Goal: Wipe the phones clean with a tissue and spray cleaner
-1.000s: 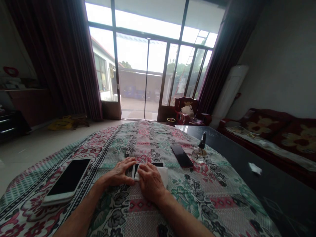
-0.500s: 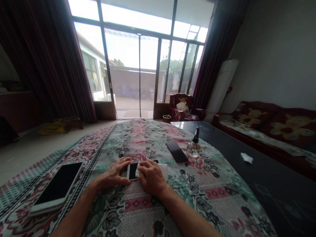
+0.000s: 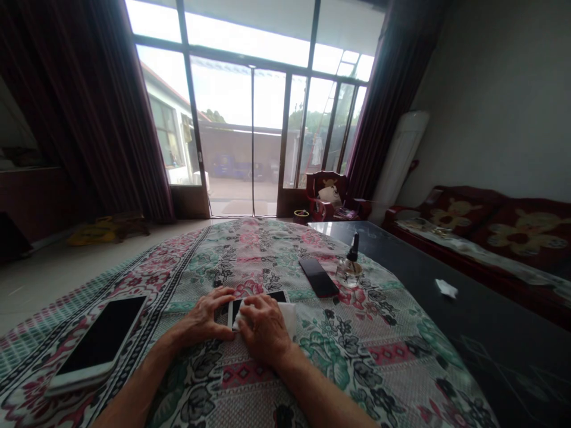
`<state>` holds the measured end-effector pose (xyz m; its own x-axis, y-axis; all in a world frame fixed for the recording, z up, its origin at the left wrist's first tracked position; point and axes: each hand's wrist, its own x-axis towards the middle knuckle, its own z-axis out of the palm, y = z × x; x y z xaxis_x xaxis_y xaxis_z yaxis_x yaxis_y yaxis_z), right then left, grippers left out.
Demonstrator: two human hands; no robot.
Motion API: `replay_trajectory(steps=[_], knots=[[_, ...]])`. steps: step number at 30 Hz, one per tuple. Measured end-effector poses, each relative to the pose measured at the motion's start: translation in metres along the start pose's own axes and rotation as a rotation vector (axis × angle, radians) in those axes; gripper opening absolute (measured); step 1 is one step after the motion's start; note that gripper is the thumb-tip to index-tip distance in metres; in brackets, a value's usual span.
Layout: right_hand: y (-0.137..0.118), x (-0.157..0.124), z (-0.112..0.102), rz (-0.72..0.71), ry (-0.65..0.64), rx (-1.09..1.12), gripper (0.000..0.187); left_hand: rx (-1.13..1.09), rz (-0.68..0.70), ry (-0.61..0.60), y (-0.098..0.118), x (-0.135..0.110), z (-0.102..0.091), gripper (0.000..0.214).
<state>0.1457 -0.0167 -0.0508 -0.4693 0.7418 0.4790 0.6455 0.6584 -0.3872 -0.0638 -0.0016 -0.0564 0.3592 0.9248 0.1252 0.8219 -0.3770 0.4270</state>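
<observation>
A white-framed smartphone (image 3: 280,296) lies flat on the patterned tablecloth in front of me, its dark screen partly covered. My left hand (image 3: 213,315) holds its left end, fingers at the far edge and thumb at the near edge. Over the screen, my right hand (image 3: 263,330) presses a folded white tissue (image 3: 289,318), which sticks out to the right of the fingers. Beyond the right hand lies a black phone (image 3: 318,277), beside a clear glass bottle (image 3: 348,272) with a black top. A larger white tablet-like device (image 3: 100,339) rests to the left.
The floral tablecloth (image 3: 250,244) covers the table under my hands. On the right, a dark glossy tabletop (image 3: 446,333) holds a crumpled white tissue (image 3: 446,289). A red wooden sofa (image 3: 473,208) and armchair (image 3: 328,193) stand farther off, near glass doors (image 3: 252,142).
My right hand and the tissue have slid slightly left and nearer me across the phone, showing more of the screen's far right corner. My left hand stays at the phone's left end.
</observation>
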Motion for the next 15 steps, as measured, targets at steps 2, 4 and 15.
replay_trajectory(steps=[2, 4, 15], knots=[[-0.002, 0.000, 0.002, -0.011, -0.005, 0.013, 0.012, 0.005, 0.002, 0.000, 0.000, 0.000, 0.000, 0.074], [-0.002, 0.001, 0.002, -0.013, -0.009, 0.020, 0.013, 0.009, -0.010, -0.008, 0.002, -0.001, -0.001, 0.073], [0.001, -0.001, -0.003, -0.006, -0.018, 0.032, 0.014, -0.005, -0.068, -0.085, 0.015, -0.003, -0.009, 0.078]])
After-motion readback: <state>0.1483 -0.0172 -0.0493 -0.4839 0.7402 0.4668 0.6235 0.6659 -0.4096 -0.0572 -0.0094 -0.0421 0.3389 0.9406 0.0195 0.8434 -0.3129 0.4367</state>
